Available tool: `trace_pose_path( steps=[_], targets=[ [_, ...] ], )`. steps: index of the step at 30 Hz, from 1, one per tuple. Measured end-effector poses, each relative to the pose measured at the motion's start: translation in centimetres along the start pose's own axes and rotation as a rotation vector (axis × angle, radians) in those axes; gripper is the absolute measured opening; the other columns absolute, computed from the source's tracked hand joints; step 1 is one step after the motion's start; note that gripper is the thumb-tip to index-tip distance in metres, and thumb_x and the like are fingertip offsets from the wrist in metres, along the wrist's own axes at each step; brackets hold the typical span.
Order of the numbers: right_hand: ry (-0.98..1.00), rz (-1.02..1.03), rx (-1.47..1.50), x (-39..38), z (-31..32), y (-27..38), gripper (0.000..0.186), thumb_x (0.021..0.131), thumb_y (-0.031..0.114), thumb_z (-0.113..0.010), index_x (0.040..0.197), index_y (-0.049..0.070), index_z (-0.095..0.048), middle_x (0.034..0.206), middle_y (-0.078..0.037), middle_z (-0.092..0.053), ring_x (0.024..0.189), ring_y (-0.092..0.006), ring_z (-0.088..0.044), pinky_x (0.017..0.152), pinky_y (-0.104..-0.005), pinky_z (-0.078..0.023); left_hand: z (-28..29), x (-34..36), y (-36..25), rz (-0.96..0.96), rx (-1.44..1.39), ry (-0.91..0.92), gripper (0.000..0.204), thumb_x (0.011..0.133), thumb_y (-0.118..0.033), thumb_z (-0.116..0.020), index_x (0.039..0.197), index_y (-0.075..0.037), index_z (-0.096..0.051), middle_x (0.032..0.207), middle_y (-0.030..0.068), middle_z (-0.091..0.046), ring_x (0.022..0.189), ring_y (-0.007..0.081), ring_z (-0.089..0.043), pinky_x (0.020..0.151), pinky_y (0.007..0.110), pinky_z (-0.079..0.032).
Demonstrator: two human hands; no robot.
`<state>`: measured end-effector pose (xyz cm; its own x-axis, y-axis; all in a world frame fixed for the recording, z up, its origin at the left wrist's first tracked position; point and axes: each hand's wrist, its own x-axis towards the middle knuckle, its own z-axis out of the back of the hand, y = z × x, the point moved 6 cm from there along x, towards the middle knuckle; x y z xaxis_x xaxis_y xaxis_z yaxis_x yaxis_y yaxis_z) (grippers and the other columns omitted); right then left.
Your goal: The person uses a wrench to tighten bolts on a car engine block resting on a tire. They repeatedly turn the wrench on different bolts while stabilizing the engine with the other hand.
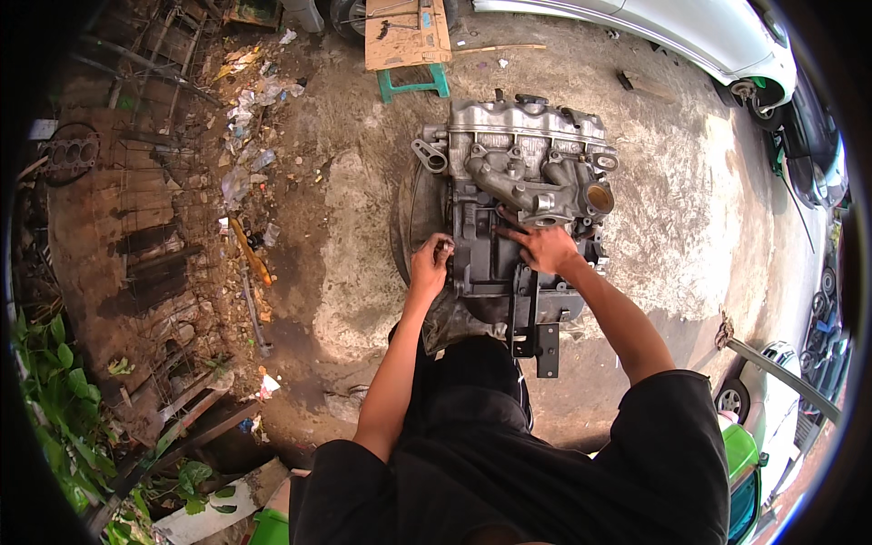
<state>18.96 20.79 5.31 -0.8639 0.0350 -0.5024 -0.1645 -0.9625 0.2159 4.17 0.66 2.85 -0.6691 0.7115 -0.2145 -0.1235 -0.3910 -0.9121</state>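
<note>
A car engine (474,238) stands in front of me, with its dark block on my side and a ribbed silver-grey cover (527,116) at the far end. The cast intake manifold (495,180) bulges from its upper middle. My right hand (545,249) rests on the block just below the manifold, fingers stretched out and apart. At the block's left edge, my left hand (431,262) has its fingers curled together in a pinch; whatever is between them is too small to make out. A black metal bracket (547,350) juts from the engine toward me.
A tyre (404,213) lies partly under the engine. Beyond it stands a wooden-topped bench (407,50) with green legs and tools on it. Litter (241,182) and a metal bar (252,304) are on the ground at left. A silver car (672,36) is at far right.
</note>
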Motion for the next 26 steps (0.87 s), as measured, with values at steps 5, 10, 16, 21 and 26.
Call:
trace_pose_path(
  steps=[5, 10, 16, 21, 26],
  targets=[
    [-0.004, -0.002, 0.001, 0.2, 0.1, 0.0, 0.076, 0.094, 0.023, -0.055, 0.16, 0.042, -0.023, 0.171, 0.001, -0.015, 0.09, -0.0383, -0.072, 0.076, -0.052, -0.061, 1.4, -2.6, 3.1, 0.139, -0.256, -0.09, 0.011, 0.101, -0.008, -0.064, 0.108, -0.005, -0.071, 0.092, 0.0097, -0.066, 0.087, 0.0157, -0.064, 0.078, 0.03, -0.05],
    [0.031, -0.018, 0.038, 0.1, 0.0, 0.0, 0.072, 0.095, 0.026, -0.055, 0.159, 0.041, -0.025, 0.171, 0.0, -0.016, 0.104, -0.0386, -0.07, 0.085, -0.0509, -0.06, 1.6, -4.5, 2.8, -0.003, 0.052, -0.05, 0.035, 0.093, 0.008, -0.062, 0.121, -0.01, -0.072, 0.094, 0.0119, -0.064, 0.083, 0.0245, -0.064, 0.072, 0.028, -0.046],
    [-0.107, 0.04, -0.047, 0.0, -0.3, -0.1, 0.069, 0.097, 0.03, -0.051, 0.16, 0.04, -0.023, 0.133, -0.014, -0.063, 0.095, -0.0346, -0.072, 0.085, -0.05, -0.058, 1.4, -5.1, 0.7, -0.186, 0.215, -0.143, 0.038, 0.092, 0.011, -0.06, 0.125, -0.007, -0.068, 0.106, 0.0167, -0.064, 0.089, 0.0355, -0.064, 0.08, 0.033, -0.053],
    [-0.045, 0.014, -0.019, 0.1, -0.5, -0.2, 0.069, 0.098, 0.032, -0.051, 0.16, 0.04, -0.022, 0.14, -0.014, -0.059, 0.098, -0.0363, -0.071, 0.087, -0.0509, -0.057, 2.7, -2.5, 1.0, -0.122, 0.057, -0.23, 0.014, 0.104, -0.004, -0.052, 0.11, 0.0, -0.064, 0.106, 0.0178, -0.064, 0.092, 0.0352, -0.065, 0.083, 0.041, -0.053],
    [-0.1, 0.026, -0.068, -0.3, 0.1, 0.1, 0.069, 0.098, 0.032, -0.052, 0.16, 0.04, -0.022, 0.147, -0.014, -0.054, 0.102, -0.0385, -0.07, 0.09, -0.0508, -0.056, 3.5, 4.1, 3.9, -0.037, -0.067, -0.098, 0.028, 0.11, -0.024, -0.048, 0.107, -0.001, -0.063, 0.099, 0.0147, -0.061, 0.086, 0.0278, -0.061, 0.081, 0.04, -0.048]
  ],
)
